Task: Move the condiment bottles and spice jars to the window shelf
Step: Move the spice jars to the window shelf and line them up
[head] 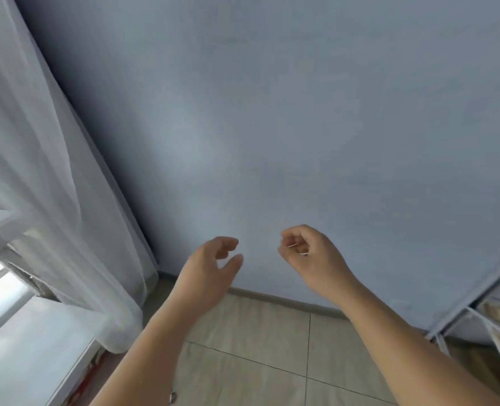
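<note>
No condiment bottle or spice jar is in view. My left hand [210, 265] is raised in front of a pale blue wall, fingers loosely curled and apart, holding nothing. My right hand [307, 253] hangs at the same height a little to the right, its fingers curled inward with nothing in them. The white window shelf [29, 347] lies at the lower left, beside the window, well to the left of both hands.
A sheer white curtain [52, 200] hangs along the left side over the window. The pale blue wall [301, 112] fills most of the view. Beige floor tiles [257, 347] lie below. A white rack [495, 323] stands at the lower right.
</note>
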The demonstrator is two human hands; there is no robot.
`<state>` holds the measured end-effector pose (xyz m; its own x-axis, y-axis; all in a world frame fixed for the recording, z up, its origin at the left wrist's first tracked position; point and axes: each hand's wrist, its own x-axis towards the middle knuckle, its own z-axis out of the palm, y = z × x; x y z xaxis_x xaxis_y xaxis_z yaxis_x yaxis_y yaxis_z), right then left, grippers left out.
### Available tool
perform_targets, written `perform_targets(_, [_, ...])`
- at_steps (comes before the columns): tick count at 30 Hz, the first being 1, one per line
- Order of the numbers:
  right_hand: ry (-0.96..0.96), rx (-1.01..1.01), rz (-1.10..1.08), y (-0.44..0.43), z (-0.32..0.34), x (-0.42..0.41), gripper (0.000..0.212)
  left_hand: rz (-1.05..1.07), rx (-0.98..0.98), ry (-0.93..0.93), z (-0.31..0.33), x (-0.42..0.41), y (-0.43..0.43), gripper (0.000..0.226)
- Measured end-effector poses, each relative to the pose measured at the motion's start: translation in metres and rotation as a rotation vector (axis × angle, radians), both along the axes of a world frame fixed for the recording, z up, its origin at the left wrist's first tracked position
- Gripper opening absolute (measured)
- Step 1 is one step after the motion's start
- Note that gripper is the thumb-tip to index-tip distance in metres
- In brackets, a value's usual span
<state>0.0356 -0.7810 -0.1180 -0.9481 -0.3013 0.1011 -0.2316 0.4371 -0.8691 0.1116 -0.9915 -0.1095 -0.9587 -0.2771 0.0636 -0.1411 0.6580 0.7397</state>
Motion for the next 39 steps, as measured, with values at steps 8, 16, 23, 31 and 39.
perform_targets(8, [-0.027,-0.047,-0.178,0.166,-0.003,0.024,0.019,-0.181,-0.024,-0.007,-0.002,-0.014,0.152,0.032])
perform_targets(16, [-0.062,-0.058,-0.385,0.313,-0.015,0.059,0.024,-0.416,-0.025,-0.019,-0.009,-0.034,0.296,0.03])
perform_targets(23, [-0.074,-0.052,-0.552,0.408,-0.014,0.066,0.029,-0.589,0.026,-0.023,-0.012,-0.065,0.399,0.03])
perform_targets(31, [-0.092,-0.014,-0.635,0.501,-0.003,0.034,0.034,-0.692,0.102,-0.013,-0.016,-0.124,0.5,0.03])
perform_targets(39, [-0.097,0.029,-0.699,0.571,0.006,0.018,0.031,-0.803,0.13,-0.02,-0.003,-0.161,0.588,0.031])
